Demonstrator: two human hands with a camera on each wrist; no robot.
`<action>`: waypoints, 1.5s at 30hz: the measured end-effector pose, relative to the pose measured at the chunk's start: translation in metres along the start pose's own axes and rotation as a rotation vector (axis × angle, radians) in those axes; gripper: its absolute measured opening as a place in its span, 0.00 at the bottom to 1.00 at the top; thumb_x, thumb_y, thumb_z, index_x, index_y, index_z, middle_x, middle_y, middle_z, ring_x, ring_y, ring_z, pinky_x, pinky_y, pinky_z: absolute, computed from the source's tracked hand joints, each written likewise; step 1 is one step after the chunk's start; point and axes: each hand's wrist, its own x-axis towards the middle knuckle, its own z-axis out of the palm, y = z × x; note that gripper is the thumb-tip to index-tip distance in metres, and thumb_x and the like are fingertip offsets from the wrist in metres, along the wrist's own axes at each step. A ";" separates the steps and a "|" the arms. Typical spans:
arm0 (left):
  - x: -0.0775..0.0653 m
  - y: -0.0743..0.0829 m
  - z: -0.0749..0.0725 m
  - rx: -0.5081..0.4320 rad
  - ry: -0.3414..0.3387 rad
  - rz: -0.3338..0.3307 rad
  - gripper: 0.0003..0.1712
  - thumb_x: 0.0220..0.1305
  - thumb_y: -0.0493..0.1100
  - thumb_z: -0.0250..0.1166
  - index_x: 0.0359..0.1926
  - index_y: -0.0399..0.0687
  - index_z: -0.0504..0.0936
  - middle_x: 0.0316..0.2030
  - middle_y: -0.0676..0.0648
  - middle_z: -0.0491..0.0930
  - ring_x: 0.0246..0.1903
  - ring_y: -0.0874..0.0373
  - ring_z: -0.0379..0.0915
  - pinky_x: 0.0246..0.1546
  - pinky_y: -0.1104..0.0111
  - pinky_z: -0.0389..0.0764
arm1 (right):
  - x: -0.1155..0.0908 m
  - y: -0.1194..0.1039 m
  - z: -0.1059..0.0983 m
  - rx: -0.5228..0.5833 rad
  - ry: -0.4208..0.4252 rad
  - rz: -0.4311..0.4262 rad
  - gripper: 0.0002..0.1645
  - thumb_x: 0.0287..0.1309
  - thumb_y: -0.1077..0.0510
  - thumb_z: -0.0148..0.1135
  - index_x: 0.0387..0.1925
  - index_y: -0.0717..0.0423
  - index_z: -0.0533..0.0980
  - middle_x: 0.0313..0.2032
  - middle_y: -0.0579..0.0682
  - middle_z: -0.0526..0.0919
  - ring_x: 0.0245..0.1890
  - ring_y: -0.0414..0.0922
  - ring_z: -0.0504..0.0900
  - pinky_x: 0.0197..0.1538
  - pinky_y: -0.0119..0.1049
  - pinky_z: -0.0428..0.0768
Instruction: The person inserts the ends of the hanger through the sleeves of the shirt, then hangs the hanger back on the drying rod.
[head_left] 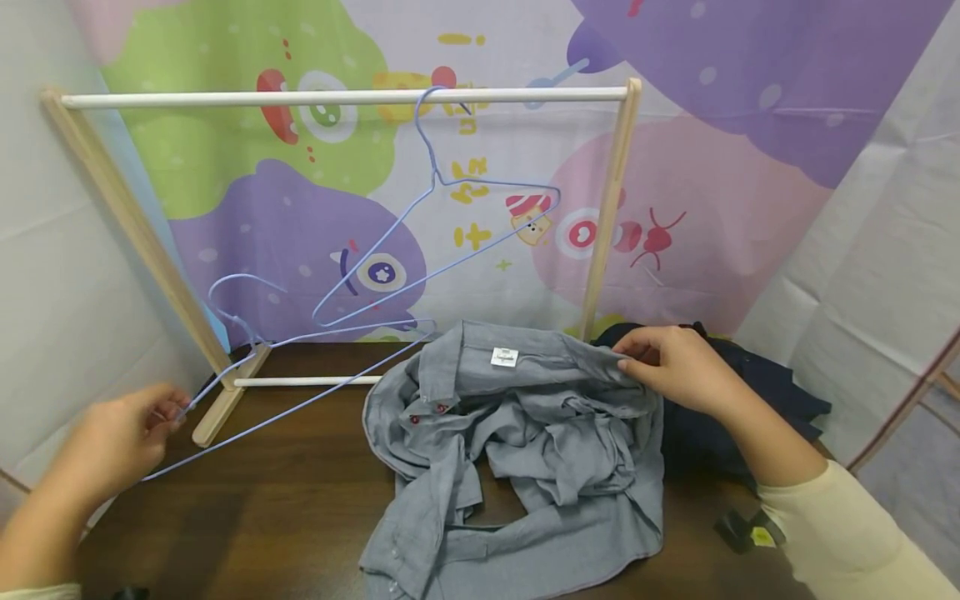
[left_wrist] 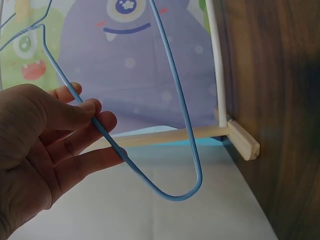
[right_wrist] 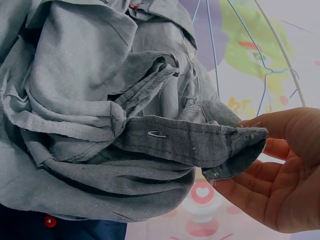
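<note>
My left hand pinches one arm of a light-blue wire hanger between thumb and fingers, close to its rounded end. The hanger tilts in front of the rack, and its far end reaches the collar of a grey button-up shirt. That shirt lies bunched on the table, its collar side up, showing a white label and small red buttons. At the shirt's right shoulder area, my right hand pinches the cloth. In the right wrist view, a band with a buttonhole runs toward those fingers.
A wooden rack with a white rail stands behind. From the rail hangs another light-blue wire hanger. Dark navy clothing lies to the right of the shirt, on the brown wooden table. A printed cartoon backdrop hangs behind the rack.
</note>
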 end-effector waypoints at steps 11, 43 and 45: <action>-0.003 0.007 0.007 -0.015 0.078 0.038 0.19 0.36 0.23 0.69 0.30 0.44 0.79 0.22 0.54 0.79 0.22 0.72 0.69 0.21 0.66 0.74 | -0.003 0.002 0.000 -0.004 0.005 -0.007 0.09 0.60 0.61 0.65 0.42 0.58 0.83 0.32 0.47 0.84 0.28 0.41 0.79 0.32 0.39 0.78; 0.029 0.063 0.020 -0.119 0.101 0.198 0.23 0.36 0.20 0.67 0.33 0.47 0.80 0.25 0.56 0.81 0.26 0.67 0.75 0.24 0.68 0.76 | -0.002 0.005 0.006 -0.023 0.104 0.016 0.09 0.61 0.59 0.64 0.42 0.58 0.83 0.30 0.47 0.84 0.26 0.42 0.77 0.29 0.38 0.75; 0.031 0.070 0.022 -0.124 0.095 0.224 0.23 0.37 0.20 0.67 0.33 0.48 0.80 0.25 0.59 0.79 0.25 0.68 0.74 0.24 0.68 0.76 | -0.002 0.004 0.005 -0.032 0.112 0.013 0.10 0.62 0.59 0.64 0.43 0.58 0.83 0.31 0.47 0.84 0.27 0.43 0.77 0.30 0.39 0.76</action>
